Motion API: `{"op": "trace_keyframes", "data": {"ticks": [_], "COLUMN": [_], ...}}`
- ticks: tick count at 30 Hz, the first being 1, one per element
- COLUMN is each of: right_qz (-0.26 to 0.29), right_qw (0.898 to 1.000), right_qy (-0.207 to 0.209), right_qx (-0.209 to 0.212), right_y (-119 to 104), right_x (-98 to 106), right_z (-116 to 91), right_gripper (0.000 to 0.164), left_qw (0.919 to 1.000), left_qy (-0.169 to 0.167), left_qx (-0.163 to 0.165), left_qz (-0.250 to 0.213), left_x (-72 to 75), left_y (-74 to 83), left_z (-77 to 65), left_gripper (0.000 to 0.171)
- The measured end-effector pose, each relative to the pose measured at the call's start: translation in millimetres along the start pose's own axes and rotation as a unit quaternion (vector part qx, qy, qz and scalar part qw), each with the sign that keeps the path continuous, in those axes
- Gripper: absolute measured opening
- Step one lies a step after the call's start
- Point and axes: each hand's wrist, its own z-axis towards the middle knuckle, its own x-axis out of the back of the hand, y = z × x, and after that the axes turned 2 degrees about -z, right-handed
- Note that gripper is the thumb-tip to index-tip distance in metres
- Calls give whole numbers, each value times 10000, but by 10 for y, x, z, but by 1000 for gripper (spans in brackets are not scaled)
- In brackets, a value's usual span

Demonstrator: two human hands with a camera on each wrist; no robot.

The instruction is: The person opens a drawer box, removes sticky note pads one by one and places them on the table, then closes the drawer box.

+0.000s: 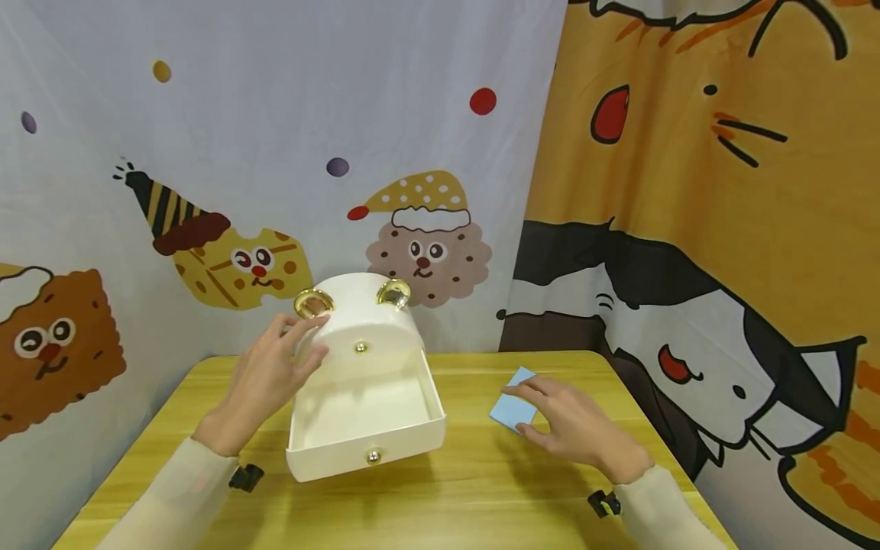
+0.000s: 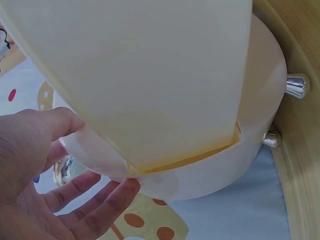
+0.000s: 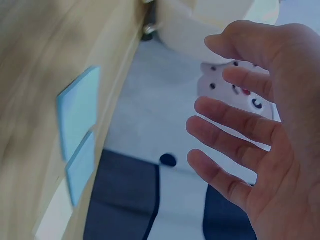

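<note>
A white box [image 1: 360,298] with a rounded top and gold ear-shaped rings [image 1: 394,293] stands on the table. Its lower drawer [image 1: 326,451] is pulled far out toward me, and the bottom inside is bare. My left hand [image 1: 264,374] is at the box's left side, fingers loosely bent and fingertips right at the body beside the drawer [image 2: 150,90]. On the right, my right hand [image 1: 577,424] hovers with spread fingers over light blue flat squares [image 1: 514,411]. The right wrist view shows two such squares [image 3: 80,110] lying on the table, and nothing in that hand.
The wooden table [image 1: 467,504] ends at a back edge just behind the box. A cartoon-printed curtain [image 1: 426,92] hangs behind and to the right. Gold knobs [image 1: 360,347] sit on the box front, and short metal feet [image 2: 297,86] carry the box.
</note>
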Motion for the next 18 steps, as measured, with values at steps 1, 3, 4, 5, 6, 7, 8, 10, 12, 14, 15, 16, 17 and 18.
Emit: {"op": "trace_keyframes", "data": {"ticks": [1, 3, 4, 5, 6, 7, 8, 10, 12, 14, 15, 16, 17, 18], "right_qz": [44, 97, 118, 128, 148, 145, 134, 144, 183, 209, 221, 233, 221, 212], "right_qw": [10000, 9997, 9995, 9993, 9990, 9987, 9985, 9979, 9971, 9961, 9954, 9947, 9939, 9931], "right_qy": [40, 128, 172, 219, 268, 311, 353, 424, 492, 561, 601, 639, 686, 734], "right_qx": [62, 178, 230, 286, 328, 363, 400, 473, 553, 655, 711, 770, 830, 892], "right_y": [-31, -88, -121, -151, -182, -214, -242, -299, -352, -400, -424, -451, -476, -501], "right_x": [13, 37, 55, 73, 89, 103, 116, 142, 161, 177, 183, 189, 195, 202], "right_z": [17, 54, 69, 85, 100, 115, 129, 153, 171, 186, 194, 202, 212, 222], "right_gripper": [64, 64, 63, 63, 62, 62, 61, 60, 60, 61, 62, 62, 63, 63], "left_qw": [10000, 10000, 10000, 10000, 10000, 10000, 10000, 10000, 10000, 10000, 10000, 10000, 10000, 10000], "left_qy": [-11, -30, -37, -36, -34, -28, -14, 13, 30, 35, 31, 31, 33, 31], "left_qx": [9, 28, 36, 45, 53, 60, 59, 52, 43, 29, 26, 27, 29, 25], "left_qz": [2, -6, -14, -16, -17, -15, -10, -7, -4, -3, -3, -3, 0, 3], "left_x": [-2, -3, -3, -3, -4, -4, -3, -2, -2, -4, -7, -6, -5, -5], "left_y": [1, 1, 3, 5, 6, 8, 10, 13, 16, 21, 23, 26, 29, 31], "left_z": [0, -1, -1, -2, -3, -3, -2, 0, 3, 6, 6, 6, 7, 7], "left_gripper": [53, 52, 53, 53, 53, 53, 53, 53, 53, 53, 53, 53, 53, 53]}}
